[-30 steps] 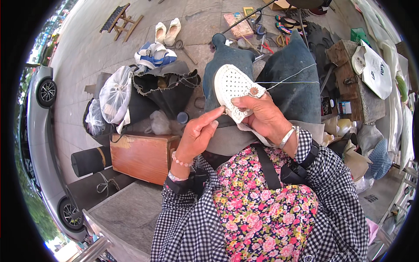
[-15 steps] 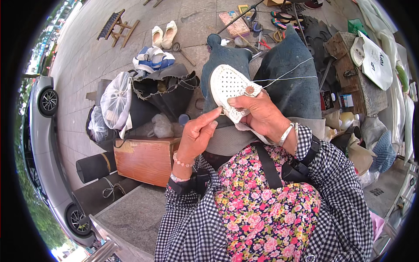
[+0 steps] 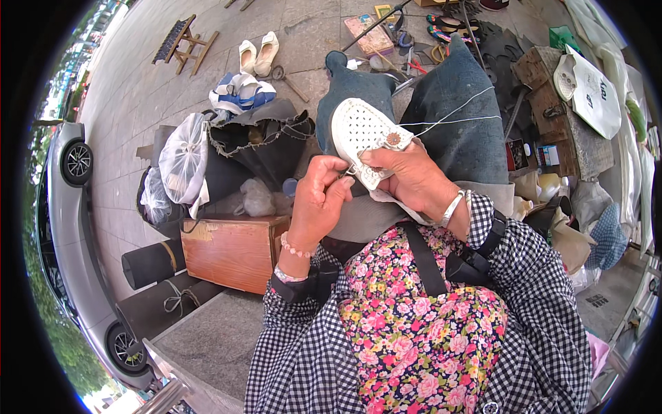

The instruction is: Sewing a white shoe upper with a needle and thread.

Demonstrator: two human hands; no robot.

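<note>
A white shoe (image 3: 361, 131) with rows of small holes and brown flower-like ornaments is held over my lap, its toe pointing away. My right hand (image 3: 414, 181) grips it from the right, thumb on top and fingers underneath. At the shoe's left edge my left hand (image 3: 321, 196) is closed in a pinch on a thin bit of thread; the fingers partly cover it. Long strands of white thread (image 3: 452, 119) run from the shoe to the right, across the dark blue cloth (image 3: 448, 148) over my knee.
A wooden box (image 3: 231, 252) and an open black bag (image 3: 258, 141) are at my left, beside a plastic bag (image 3: 185, 157). A pair of cream shoes (image 3: 266, 55) stands ahead. Tools lie beyond my knees. At right are a wooden crate (image 3: 552, 103) and a white bag (image 3: 594, 96).
My left hand's index finger was stretched toward the shoe's edge with a small loop at its tip; now its fingers are curled into a pinch there. The right hand keeps its hold.
</note>
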